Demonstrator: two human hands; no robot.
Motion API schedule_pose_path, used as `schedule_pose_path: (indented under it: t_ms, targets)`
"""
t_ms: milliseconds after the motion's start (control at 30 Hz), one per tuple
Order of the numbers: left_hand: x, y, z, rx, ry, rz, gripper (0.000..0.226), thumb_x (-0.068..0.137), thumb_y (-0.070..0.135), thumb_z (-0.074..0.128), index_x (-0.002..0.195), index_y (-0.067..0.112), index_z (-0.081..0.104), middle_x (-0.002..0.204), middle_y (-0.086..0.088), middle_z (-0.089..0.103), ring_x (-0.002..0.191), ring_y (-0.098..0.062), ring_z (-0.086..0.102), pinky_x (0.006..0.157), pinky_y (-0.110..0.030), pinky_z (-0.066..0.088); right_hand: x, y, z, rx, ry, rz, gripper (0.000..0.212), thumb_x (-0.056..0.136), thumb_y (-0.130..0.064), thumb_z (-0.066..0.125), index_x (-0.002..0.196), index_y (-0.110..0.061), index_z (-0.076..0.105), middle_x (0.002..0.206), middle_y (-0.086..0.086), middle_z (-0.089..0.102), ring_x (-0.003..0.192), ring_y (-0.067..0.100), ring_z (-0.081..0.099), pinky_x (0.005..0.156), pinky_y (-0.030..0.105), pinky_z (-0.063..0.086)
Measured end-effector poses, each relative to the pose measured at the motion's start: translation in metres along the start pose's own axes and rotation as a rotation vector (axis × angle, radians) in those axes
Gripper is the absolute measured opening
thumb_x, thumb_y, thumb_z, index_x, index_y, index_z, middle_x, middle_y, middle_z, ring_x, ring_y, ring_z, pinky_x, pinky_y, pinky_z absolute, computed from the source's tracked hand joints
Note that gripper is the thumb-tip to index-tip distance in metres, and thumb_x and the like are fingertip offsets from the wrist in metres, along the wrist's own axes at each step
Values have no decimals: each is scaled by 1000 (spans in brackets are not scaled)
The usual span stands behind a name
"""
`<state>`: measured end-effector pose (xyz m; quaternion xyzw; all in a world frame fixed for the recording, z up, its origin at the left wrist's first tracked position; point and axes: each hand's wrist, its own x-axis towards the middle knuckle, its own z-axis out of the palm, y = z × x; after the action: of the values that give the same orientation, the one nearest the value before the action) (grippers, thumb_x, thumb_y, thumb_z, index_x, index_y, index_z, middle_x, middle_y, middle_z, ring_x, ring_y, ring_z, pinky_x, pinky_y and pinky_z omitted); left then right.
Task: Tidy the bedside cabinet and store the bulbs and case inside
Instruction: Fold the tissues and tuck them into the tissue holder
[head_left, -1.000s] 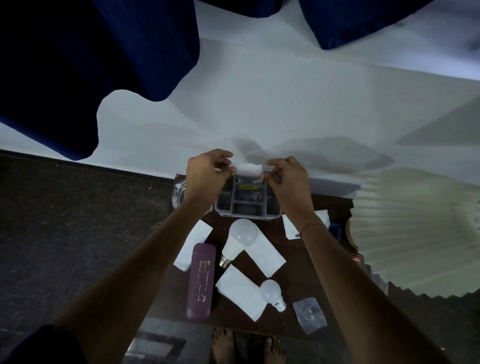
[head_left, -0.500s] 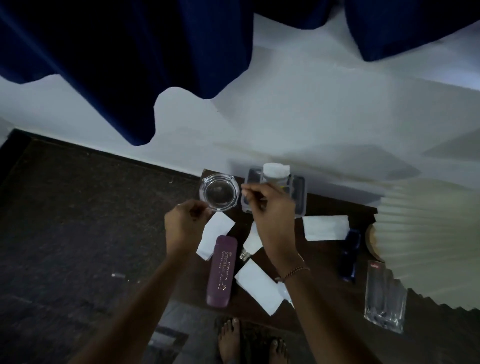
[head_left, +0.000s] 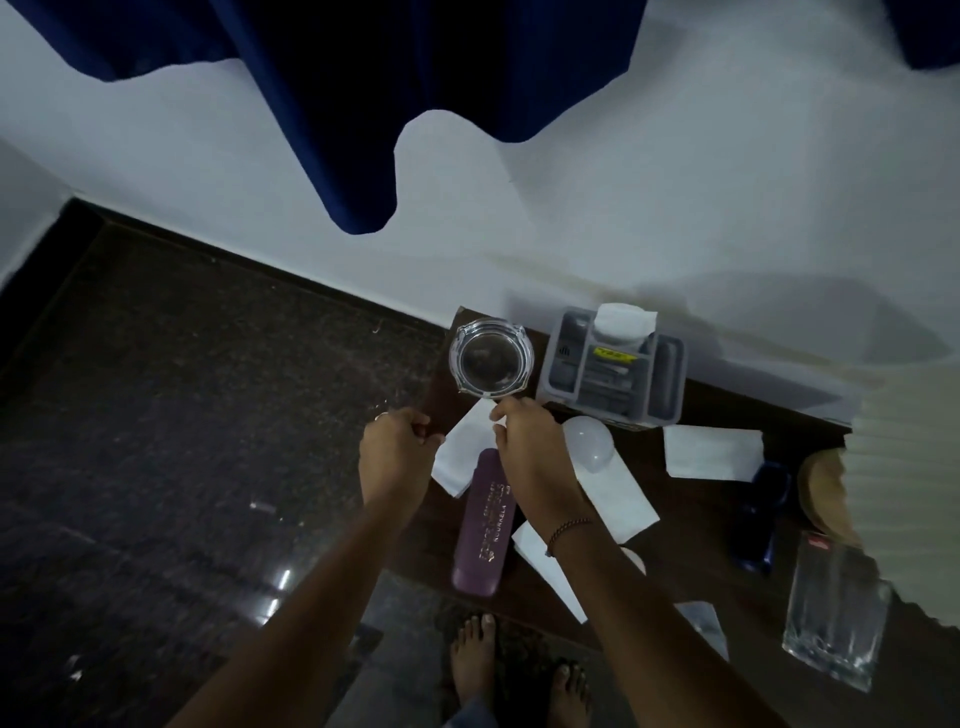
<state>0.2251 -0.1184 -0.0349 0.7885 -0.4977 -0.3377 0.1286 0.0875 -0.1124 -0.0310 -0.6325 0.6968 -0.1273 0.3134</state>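
A purple case (head_left: 483, 525) lies lengthwise on the dark bedside cabinet top (head_left: 691, 561). One white bulb (head_left: 589, 441) rests on a napkin just right of my right hand. A second bulb (head_left: 636, 560) shows only as a sliver behind my right forearm. A white napkin (head_left: 462, 457) lies at the cabinet's left edge, above the case. My left hand (head_left: 397, 452) pinches its left edge. My right hand (head_left: 530, 452) pinches its top corner, just below the ashtray.
A glass ashtray (head_left: 491, 358) and a grey organiser (head_left: 670, 384) with a folded napkin (head_left: 623, 322) stand at the back. More napkins (head_left: 711, 452), a dark blue object (head_left: 758, 514), a glass tumbler (head_left: 831, 613) and a pleated lampshade (head_left: 909, 467) crowd the right.
Both hands came down from the organiser, leaving the folded napkin in it, and closed on the napkin at the cabinet's left edge. The view swung left.
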Motion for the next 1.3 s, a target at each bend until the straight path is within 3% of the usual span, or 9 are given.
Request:
schedule_pose_path:
  t_ms: [167, 300, 600, 700, 867, 1000, 1100, 1200, 1300]
  targets:
    - [4, -1, 5, 67, -48, 4, 35, 72, 20, 77, 105, 9, 70, 103, -9, 71, 93, -23, 66, 79, -32, 51, 10, 7, 11, -111, -1, 16, 23, 87, 5, 49, 105, -3, 60, 109, 17, 60, 96, 29, 60, 81, 35, 47]
    - [5, 0, 7, 117, -76, 11, 36, 72, 20, 77, 106, 12, 68, 103, -8, 71, 95, -22, 65, 82, -34, 53, 16, 9, 12, -158, -7, 34, 22, 88, 3, 49, 104, -4, 61, 110, 16, 60, 98, 27, 59, 81, 32, 47]
    - [8, 0, 10, 156, -89, 57, 23, 80, 16, 69, 102, 12, 69, 103, -7, 70, 92, -20, 65, 74, -28, 50, 22, 3, 20, -231, 17, 19, 23, 82, 9, 51, 100, -6, 57, 101, 15, 61, 88, 28, 59, 70, 33, 48]
    - [8, 0, 11, 156, -84, 74, 20, 80, 16, 69, 99, 12, 71, 101, -7, 72, 91, -21, 66, 75, -29, 51, 22, 1, 21, -230, 44, -9, 23, 82, 7, 54, 101, -7, 54, 92, 15, 64, 82, 27, 61, 62, 33, 46]
    - [8, -3, 12, 158, -84, 96, 20, 79, 15, 69, 98, 14, 71, 102, -6, 70, 92, -21, 64, 76, -30, 50, 15, -2, 12, -210, 185, -74, 18, 76, 5, 59, 84, -12, 56, 70, 7, 62, 70, 22, 53, 50, 26, 28]
    - [7, -5, 11, 154, -80, 129, 30, 79, 16, 70, 108, 14, 68, 106, -6, 68, 95, -20, 64, 80, -32, 53, 10, -5, 11, -197, 238, -109, 19, 76, 0, 62, 76, -16, 53, 63, 0, 58, 67, 16, 48, 45, 26, 31]
    - [6, -2, 10, 130, -85, 154, 30, 79, 18, 70, 108, 14, 68, 103, -5, 68, 92, -18, 64, 80, -32, 54, 5, -8, 8, -174, 226, -138, 16, 77, -2, 61, 75, -16, 52, 64, -1, 56, 66, 15, 47, 45, 26, 36]
    - [6, 2, 8, 101, -88, 155, 25, 79, 20, 70, 104, 15, 69, 100, -4, 68, 88, -17, 64, 77, -29, 54, 1, -11, 5, -134, 211, -168, 11, 79, -7, 56, 75, -16, 52, 66, -1, 53, 66, 14, 45, 48, 21, 30]
    - [6, 5, 5, 83, -73, 159, 17, 81, 18, 69, 96, 11, 71, 96, -5, 66, 84, -16, 62, 69, -22, 46, 0, -15, 2, -117, 231, -185, 14, 80, -7, 59, 77, -18, 52, 68, -1, 54, 64, 13, 45, 49, 22, 34]
